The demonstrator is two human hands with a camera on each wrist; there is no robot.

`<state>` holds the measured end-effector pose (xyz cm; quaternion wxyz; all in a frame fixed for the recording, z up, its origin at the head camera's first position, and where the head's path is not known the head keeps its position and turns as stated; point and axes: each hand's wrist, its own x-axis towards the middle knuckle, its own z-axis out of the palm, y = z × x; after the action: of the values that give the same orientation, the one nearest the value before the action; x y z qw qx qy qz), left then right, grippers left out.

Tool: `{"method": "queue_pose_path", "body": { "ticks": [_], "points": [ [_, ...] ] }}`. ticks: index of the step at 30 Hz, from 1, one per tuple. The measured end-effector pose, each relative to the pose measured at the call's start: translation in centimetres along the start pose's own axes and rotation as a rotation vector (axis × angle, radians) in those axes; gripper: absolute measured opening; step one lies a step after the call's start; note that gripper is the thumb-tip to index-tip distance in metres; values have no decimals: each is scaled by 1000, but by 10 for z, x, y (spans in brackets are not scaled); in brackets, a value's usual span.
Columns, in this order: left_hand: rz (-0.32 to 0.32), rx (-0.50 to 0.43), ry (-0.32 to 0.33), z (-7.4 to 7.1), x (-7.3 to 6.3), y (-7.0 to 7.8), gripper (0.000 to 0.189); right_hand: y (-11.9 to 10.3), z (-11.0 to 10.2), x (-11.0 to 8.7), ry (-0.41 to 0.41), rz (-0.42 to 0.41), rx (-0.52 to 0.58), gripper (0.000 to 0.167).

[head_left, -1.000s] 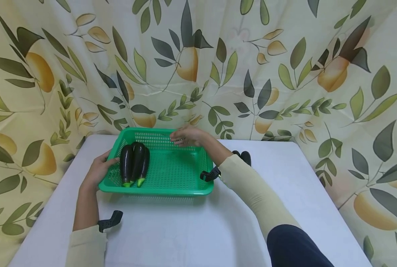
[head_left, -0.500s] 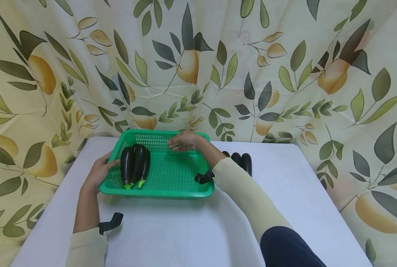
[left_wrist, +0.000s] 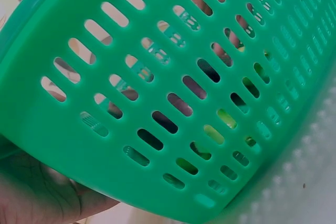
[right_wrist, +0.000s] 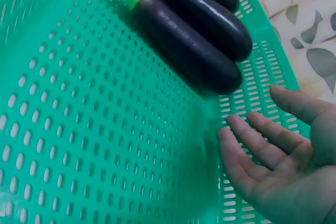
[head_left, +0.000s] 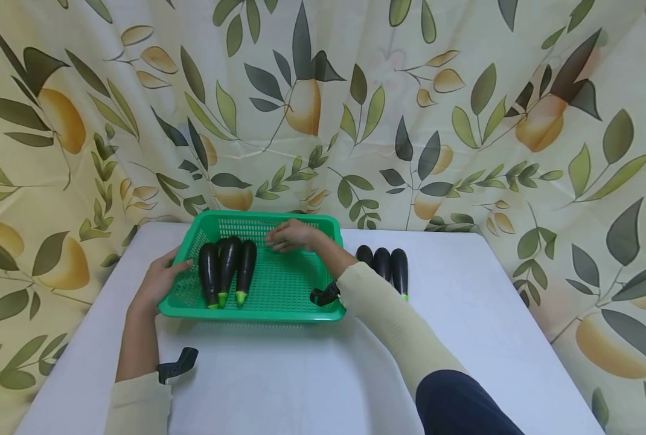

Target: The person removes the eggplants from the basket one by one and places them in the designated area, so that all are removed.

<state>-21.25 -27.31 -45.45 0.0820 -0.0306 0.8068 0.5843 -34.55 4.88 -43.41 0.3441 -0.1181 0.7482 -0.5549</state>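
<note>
A floral curtain (head_left: 345, 103) with leaves and orange fruit fills the back and sides. In front of it stands a desk (head_left: 279, 380) under a white cover. On the desk rests a green basket (head_left: 252, 315), its walls and floor pierced with slots and holes. Pale sleeves reach in, the right one (head_left: 393, 314) turning dark blue higher up the arm. The left hand (head_left: 157, 283) grips the basket's left rim, thumb inside and the other fingers around the outside. The right hand (head_left: 296, 234) hangs over the far right part of the basket, fingers loosely bent, thumb spread wide, holding nothing and just apart from the nearest eggplant. At least three glossy dark eggplants (head_left: 229, 266) lie side by side in the basket's left half, green ends toward the person. Three more eggplants (head_left: 399, 272) lie on the desk right of the basket, partly hidden by the right sleeve. Each wrist carries a small black mount (head_left: 179, 364)
</note>
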Motion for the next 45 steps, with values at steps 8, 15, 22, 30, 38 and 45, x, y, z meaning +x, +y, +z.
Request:
{"method": "queue_pose_path", "body": {
  "ticks": [8,15,22,30,38,45],
  "points": [
    [4,6,2,-4,-1,2,63,3,9,8,-76,5,-48,50],
    [-8,-15,-8,-3,0,1,64,8,13,11,-106,-3,-85,51],
    [4,-32,-13,-2,-1,0,64,10,15,10,-131,-15,-139,54],
    [3,-31,-7,-2,-1,1,64,10,16,13,-217,35,-133,55],
    [-10,-28,-7,0,-2,-1,63,13,19,13,-250,16,-142,59],
    [4,-25,-7,-1,-3,0,63,9,19,10,-189,39,-50,49]
  ]
}}
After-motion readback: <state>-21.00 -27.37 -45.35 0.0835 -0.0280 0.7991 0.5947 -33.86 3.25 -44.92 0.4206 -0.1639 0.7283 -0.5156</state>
